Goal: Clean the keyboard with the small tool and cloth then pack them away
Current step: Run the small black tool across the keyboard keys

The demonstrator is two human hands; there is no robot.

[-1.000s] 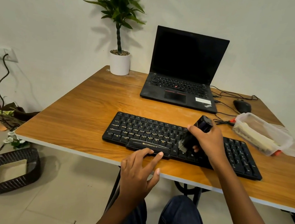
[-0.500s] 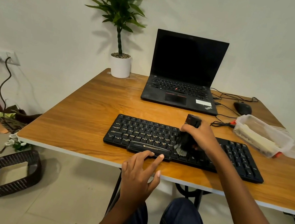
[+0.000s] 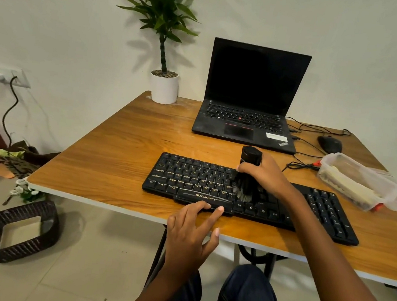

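A black Zebronics keyboard (image 3: pixel 189 176) lies flat and slightly askew near the front edge of the wooden table (image 3: pixel 115 165). The left hand's (image 3: pixel 190 232) fingertips rest on its front lip at the space bar. A small brush (image 3: pixel 251 156) with a stubby black cylindrical handle stands nearly upright over the middle keys, gripped by the right hand (image 3: pixel 268 177), its grey-tipped bristles splayed against the keys. Near the keyboard's right end sits an open clear plastic box (image 3: pixel 356 181) holding something pale.

The right hand (image 3: pixel 269 176) hides part of the keyboard (image 3: pixel 189 176); the brush (image 3: pixel 251 155) bristles are blurred.
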